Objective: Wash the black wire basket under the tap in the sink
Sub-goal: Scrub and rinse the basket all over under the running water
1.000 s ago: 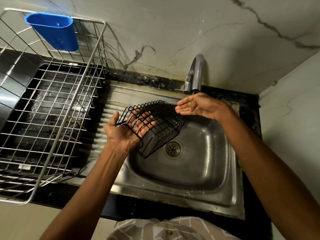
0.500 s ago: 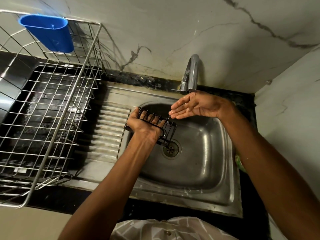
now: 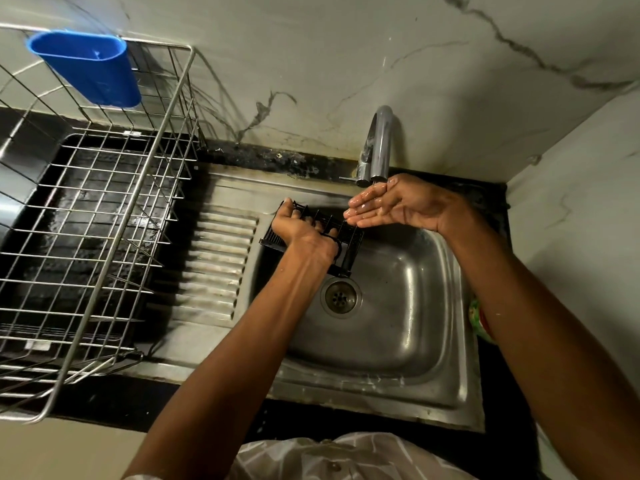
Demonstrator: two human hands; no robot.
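Note:
My left hand [image 3: 304, 233] grips the black wire basket [image 3: 349, 237] from above, holding it over the back left part of the steel sink [image 3: 398, 327]. Most of the basket is hidden under that hand. My right hand [image 3: 391, 206] is cupped, palm up and wet, directly under the spout of the chrome tap [image 3: 379, 147], just right of the basket. It holds nothing. The fingertips of my right hand lie close above the basket's right end.
A steel wire dish rack [image 3: 104, 216] stands on the black counter at the left, with a blue plastic cup [image 3: 88, 69] hung on its back rim. The ribbed drainboard [image 3: 218, 265] lies between rack and basin. The drain [image 3: 341, 296] is below the basket. Walls close in behind and right.
My left hand turned the basket from tilted and open towards me to low and flat, then shifted it slightly left. My right hand stayed cupped under the tap and became wet.

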